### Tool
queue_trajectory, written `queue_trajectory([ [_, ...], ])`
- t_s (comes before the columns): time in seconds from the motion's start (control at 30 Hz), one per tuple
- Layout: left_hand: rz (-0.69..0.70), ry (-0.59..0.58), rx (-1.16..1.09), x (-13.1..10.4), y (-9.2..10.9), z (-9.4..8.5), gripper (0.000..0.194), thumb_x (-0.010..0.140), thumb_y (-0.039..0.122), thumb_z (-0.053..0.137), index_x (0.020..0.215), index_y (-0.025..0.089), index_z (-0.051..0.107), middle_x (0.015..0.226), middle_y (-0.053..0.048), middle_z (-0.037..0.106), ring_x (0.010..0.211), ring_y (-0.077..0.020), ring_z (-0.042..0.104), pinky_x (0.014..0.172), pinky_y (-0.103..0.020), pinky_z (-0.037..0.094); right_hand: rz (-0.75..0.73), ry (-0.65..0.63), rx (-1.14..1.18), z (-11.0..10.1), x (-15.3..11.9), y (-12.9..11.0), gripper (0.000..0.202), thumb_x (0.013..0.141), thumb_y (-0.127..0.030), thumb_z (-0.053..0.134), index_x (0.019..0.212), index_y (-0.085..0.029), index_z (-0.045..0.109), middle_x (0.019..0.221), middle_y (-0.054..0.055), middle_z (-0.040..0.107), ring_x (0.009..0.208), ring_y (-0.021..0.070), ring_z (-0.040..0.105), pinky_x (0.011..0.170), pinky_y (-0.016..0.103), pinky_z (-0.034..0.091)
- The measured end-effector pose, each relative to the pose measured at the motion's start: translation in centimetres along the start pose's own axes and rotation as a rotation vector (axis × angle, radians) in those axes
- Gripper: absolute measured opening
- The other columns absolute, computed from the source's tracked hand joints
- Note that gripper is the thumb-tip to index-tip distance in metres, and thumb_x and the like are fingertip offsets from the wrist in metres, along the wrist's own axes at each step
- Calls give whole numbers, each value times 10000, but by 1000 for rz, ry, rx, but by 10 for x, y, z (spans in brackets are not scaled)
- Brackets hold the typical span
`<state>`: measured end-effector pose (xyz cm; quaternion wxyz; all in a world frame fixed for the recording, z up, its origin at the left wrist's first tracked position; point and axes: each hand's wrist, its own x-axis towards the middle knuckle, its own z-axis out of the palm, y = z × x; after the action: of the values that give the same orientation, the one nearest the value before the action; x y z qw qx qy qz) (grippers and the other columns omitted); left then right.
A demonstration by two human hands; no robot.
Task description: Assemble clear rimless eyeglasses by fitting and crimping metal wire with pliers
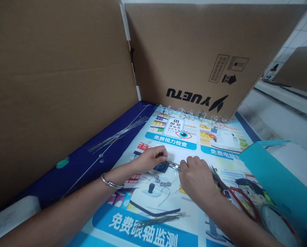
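Nearest us, on the printed sheet (103, 219) covering the counter (84, 163), a bundle of thin, stiff, greyish wires (163, 219) lies loosely fanned. To the right, a smooth translucent roll (266, 219) overlaps, in our view, the red handles of the scissors (221, 183); beside them, a boxy teal container (277, 181), white within, contents we cannot make out. Between our forearms, rounded clear beads (165, 184) lie on the sheet just below the pliers (173, 165). Our right hand (197, 174) has its fingers wrapped around the metal pliers; our left hand (152, 159) has its fingers pinched narrow at the slim nose, anything between them too small to tell. Farther left, straight wires (120, 133) cross in a slender sheaf. Beyond, glassy beaded pieces (194, 113) line the foot of a flat brown cardboard panel (194, 44), YUETU printed upside down.
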<state>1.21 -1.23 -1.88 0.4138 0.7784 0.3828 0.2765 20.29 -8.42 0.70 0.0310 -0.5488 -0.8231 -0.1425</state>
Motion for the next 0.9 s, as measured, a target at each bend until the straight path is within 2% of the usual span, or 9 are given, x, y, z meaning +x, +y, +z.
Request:
queue_trajectory([
  [0.3, 9, 12, -75, 1, -3, 1, 55, 777, 158, 457, 757, 167, 506, 692, 24, 497, 637, -95, 448, 595, -204, 366, 6, 27, -6, 7, 2, -3, 108, 794, -207, 475, 835, -160, 563, 791, 77, 516, 790, 208, 417, 647, 325, 238],
  [0.6, -20, 59, -76, 0, -4, 7, 46, 787, 186, 458, 759, 168, 490, 660, 33, 448, 606, -91, 403, 569, -198, 343, 12, 41, -70, -3, 5, -6, 129, 793, -173, 460, 841, -135, 573, 782, 92, 512, 764, 210, 416, 628, 330, 229],
  [0.9, -34, 56, -67, -1, -3, 7, 55, 795, 180, 450, 761, 166, 491, 699, 21, 514, 662, -103, 459, 620, -217, 363, 6, -16, 39, -3, 7, -1, 153, 816, -283, 468, 810, -168, 568, 793, 75, 523, 806, 208, 428, 668, 324, 246],
])
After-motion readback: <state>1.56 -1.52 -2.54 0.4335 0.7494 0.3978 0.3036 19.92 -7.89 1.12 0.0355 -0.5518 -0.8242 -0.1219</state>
